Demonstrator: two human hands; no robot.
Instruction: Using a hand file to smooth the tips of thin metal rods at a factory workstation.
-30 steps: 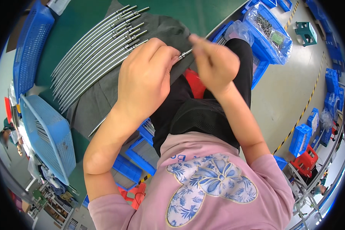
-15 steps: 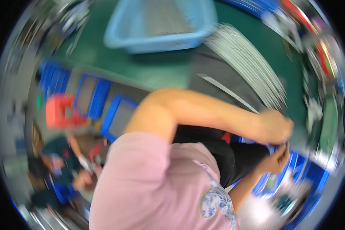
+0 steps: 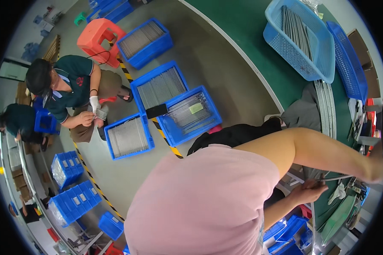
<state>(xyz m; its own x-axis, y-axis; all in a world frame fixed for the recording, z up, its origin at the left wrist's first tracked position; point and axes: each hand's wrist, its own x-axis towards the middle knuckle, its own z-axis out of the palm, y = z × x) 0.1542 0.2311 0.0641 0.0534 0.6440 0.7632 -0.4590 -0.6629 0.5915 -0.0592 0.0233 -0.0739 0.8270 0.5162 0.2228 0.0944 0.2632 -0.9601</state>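
Observation:
My left arm reaches across to the right edge of the view, where my left hand (image 3: 375, 165) is partly cut off and dark, its fingers hidden. Lower down, my right hand (image 3: 309, 191) is closed in a pinch on a thin metal rod (image 3: 337, 178), which points toward the left hand. Beside my left forearm, a bundle of long thin metal rods (image 3: 327, 108) lies on the green table (image 3: 247, 32). Grey cloth (image 3: 304, 111) is bunched next to these rods. More rods stand in a light blue basket (image 3: 323, 63) at the far end of the table.
Blue crates (image 3: 196, 136) filled with rods sit on the floor to the left, near a red stool (image 3: 100, 38). A seated co-worker (image 3: 78, 80) handles several rods there. A darker blue basket (image 3: 349, 63), a white glove (image 3: 338, 192) and a green tray (image 3: 338, 219) are on the table.
My view has swung left, bringing the co-worker and floor crates into clearer sight. My hands were close together; now the left is farther off at the right edge.

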